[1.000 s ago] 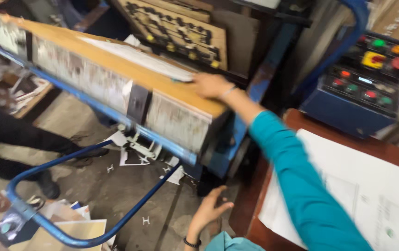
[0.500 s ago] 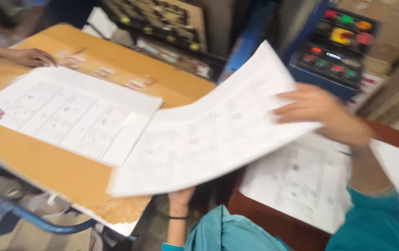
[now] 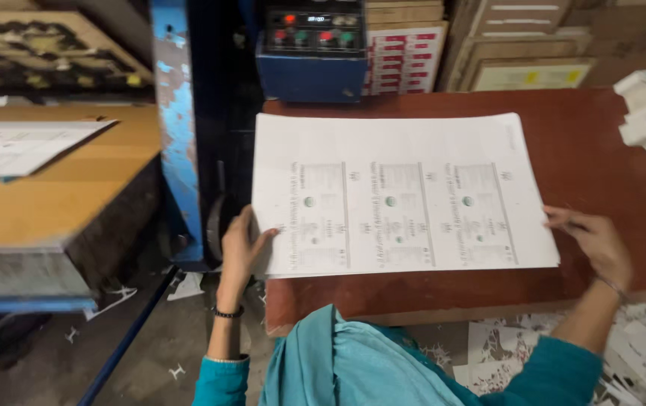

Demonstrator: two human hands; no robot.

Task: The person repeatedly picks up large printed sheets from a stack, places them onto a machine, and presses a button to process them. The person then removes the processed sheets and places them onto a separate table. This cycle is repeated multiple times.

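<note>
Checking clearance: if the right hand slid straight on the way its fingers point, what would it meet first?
The right hand points left, fingertips at the printed sheet; it would likely meet that sheet's right edge first.

Teal sleeves and a teal scarf; 1 black band circles the left hand's wrist.

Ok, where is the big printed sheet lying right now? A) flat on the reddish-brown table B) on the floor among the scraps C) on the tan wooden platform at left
A: the printed sheet lies flat on the reddish-brown table, with the left hand and right hand at its lower corners.
</note>
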